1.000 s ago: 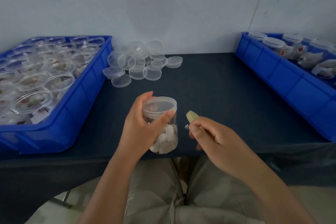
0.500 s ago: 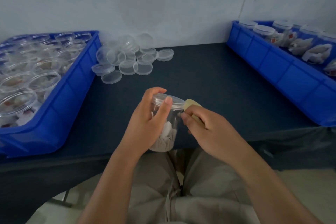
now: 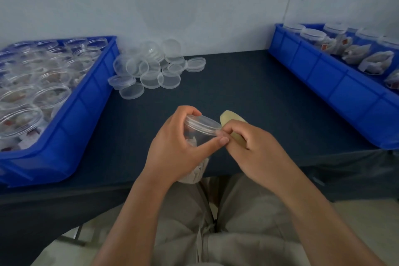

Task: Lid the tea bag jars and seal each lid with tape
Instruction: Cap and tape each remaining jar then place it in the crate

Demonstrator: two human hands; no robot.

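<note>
The left hand (image 3: 172,147) grips the tea bag jar (image 3: 193,136) over the table's (image 3: 248,84) near edge, long axis tilted, lid (image 3: 203,124) pointing up and away; the right hand (image 3: 261,149), right of the jar, pinches yellow tape (image 3: 232,120) at the lid rim. Left of the jar a blue bin (image 3: 86,106) holds open jars of tea bags, right of it a 2nd blue bin (image 3: 328,77) holds lidded ones, and behind it bare table reaches the loose lids (image 3: 151,71).

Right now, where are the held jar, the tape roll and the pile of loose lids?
held jar (image 3: 202,123), head view, on its lid.
tape roll (image 3: 230,117), head view, on its yellowish upper edge.
pile of loose lids (image 3: 144,67), head view, on a middle lid.
</note>
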